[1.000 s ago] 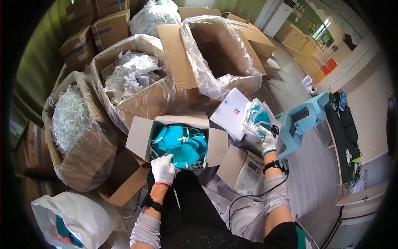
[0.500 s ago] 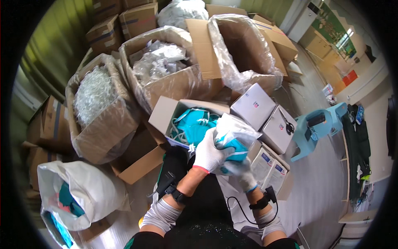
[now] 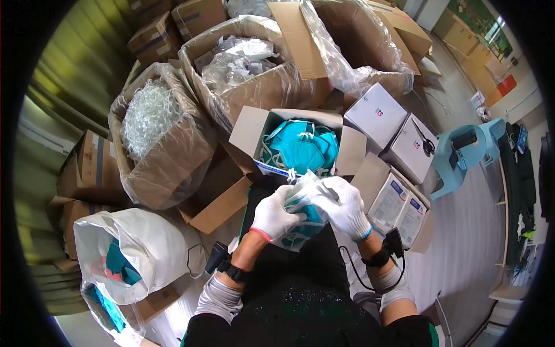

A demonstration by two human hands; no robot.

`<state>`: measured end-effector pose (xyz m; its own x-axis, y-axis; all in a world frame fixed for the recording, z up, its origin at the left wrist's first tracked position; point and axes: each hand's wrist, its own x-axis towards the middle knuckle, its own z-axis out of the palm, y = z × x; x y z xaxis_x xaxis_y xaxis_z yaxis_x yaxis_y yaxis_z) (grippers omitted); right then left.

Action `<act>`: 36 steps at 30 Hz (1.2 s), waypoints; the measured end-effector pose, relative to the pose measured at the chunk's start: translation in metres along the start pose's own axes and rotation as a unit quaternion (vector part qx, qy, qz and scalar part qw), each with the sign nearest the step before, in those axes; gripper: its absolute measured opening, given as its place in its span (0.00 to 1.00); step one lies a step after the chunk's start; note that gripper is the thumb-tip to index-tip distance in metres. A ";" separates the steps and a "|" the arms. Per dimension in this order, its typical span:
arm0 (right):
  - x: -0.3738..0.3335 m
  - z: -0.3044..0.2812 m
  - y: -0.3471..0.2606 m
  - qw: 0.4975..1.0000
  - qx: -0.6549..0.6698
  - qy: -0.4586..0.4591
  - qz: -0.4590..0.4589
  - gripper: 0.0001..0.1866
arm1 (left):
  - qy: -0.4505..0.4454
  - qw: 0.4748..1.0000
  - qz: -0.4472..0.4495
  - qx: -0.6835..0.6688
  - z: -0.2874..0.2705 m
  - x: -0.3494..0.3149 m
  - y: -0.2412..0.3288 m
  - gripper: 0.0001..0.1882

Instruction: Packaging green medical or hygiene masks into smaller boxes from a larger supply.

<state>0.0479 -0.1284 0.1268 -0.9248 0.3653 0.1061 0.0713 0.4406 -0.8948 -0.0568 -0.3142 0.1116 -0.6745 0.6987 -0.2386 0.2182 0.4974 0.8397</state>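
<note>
Bagged teal masks (image 3: 306, 222) sit over our lap (image 3: 295, 272), the left hand (image 3: 274, 217) closed around the packet's side and the right hand (image 3: 346, 207) pinching its upper edge. We judge that the thin film could slip from our grip, or split if both hands pull hard, spilling its contents. Just beyond, white straps (image 3: 293, 174) poke over the near edge of an open carton (image 3: 351, 151); one might snag a finger and drag loose masks (image 3: 300, 147) out. Farther right, scissors (image 3: 426, 144) lie on a white box (image 3: 404, 155), where a knock could slide them off, and the cable (image 3: 350, 273) looping by our right wrist (image 3: 378, 258) could catch a box flap (image 3: 370, 175).
</note>
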 end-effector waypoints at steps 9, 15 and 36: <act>0.017 0.009 0.025 0.986 -0.021 -0.095 -0.133 0.11 | -0.148 0.924 -0.018 -0.353 0.005 -0.008 -0.046 0.37; 0.029 0.011 0.025 0.989 0.021 -0.134 -0.056 0.11 | -0.140 0.904 -0.018 -0.403 0.009 -0.004 -0.061 0.35; 0.016 0.008 -0.012 0.923 0.287 -0.245 0.077 0.24 | -0.183 0.694 -0.188 -0.671 0.025 -0.037 -0.043 0.22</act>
<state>0.0295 -0.1344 0.1359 -0.9883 -0.0890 -0.1238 0.1357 -0.1443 -0.9802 -0.0235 -0.3488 0.0722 -0.2281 0.8552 -0.4654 -0.9430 -0.0751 0.3241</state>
